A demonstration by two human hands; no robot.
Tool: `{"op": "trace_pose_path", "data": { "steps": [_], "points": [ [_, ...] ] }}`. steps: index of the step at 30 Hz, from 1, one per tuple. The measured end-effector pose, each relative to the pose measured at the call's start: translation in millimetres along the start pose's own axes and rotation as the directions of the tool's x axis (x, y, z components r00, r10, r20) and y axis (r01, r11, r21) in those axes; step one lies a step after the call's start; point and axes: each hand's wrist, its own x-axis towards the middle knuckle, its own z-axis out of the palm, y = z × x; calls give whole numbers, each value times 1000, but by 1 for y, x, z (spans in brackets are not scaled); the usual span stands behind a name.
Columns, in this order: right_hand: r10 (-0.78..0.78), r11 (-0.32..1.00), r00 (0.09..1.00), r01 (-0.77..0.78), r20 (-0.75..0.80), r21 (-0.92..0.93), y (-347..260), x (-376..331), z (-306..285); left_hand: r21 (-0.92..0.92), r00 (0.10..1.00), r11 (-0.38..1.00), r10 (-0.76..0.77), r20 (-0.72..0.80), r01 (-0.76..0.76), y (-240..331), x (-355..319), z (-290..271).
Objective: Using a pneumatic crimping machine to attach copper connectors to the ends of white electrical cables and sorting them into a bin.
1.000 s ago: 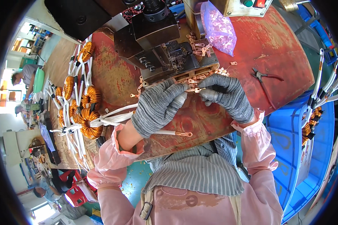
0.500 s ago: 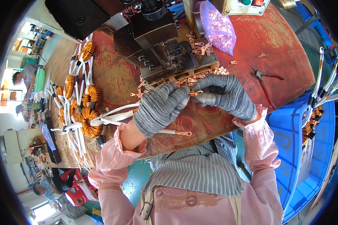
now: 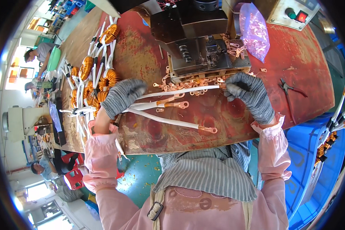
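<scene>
My left hand (image 3: 124, 96), in a grey knit glove, is over the white leads beside the copper-wound toroid coils (image 3: 108, 79). Its fingers reach to the right, slightly blurred, with nothing visible in them. My right hand (image 3: 249, 96), gloved alike, has thumb and fingers curled together at the end of a white lead (image 3: 180, 91), where a copper terminal lug is mostly hidden by the fingers. Nearer me, another white lead (image 3: 163, 119) ends in a copper lug (image 3: 207, 130). Between them lies a lead with a copper lug (image 3: 183, 104).
A dark metal press (image 3: 191, 53) stands at the back, with loose copper lugs (image 3: 237, 49) on and before it. A purple bag of lugs (image 3: 253, 32), red-handled pliers (image 3: 291, 92) and a control box (image 3: 293, 13) are right. Blue bins (image 3: 303, 153) stand beside the red table (image 3: 306, 57).
My left hand has left the lug and moved left to the leads near the coils. The right hand stays at the lead's end. More leads now show, and the whole view has shifted.
</scene>
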Motion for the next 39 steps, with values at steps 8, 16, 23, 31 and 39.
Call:
{"op": "trace_pose_path", "data": {
  "steps": [8,16,23,31,39],
  "points": [
    [25,999,999,-26,-37,-33,-6,5,7,-171,968,979,-66,242,109,-24,-28,3],
    [-3,999,996,7,94,-42,-1,22,37,-109,983,994,6,184,14,-43,-45,-10],
    [-28,1000,995,28,100,-7,-12,27,36,-566,960,824,170,223,-15,23,23,-1],
    [-56,998,997,54,50,43,-16,31,36,63,960,958,278,35,-280,44,39,-14],
    [-180,984,984,180,2,-18,-18,33,35,253,959,938,185,214,-237,56,36,-75]
  ]
}}
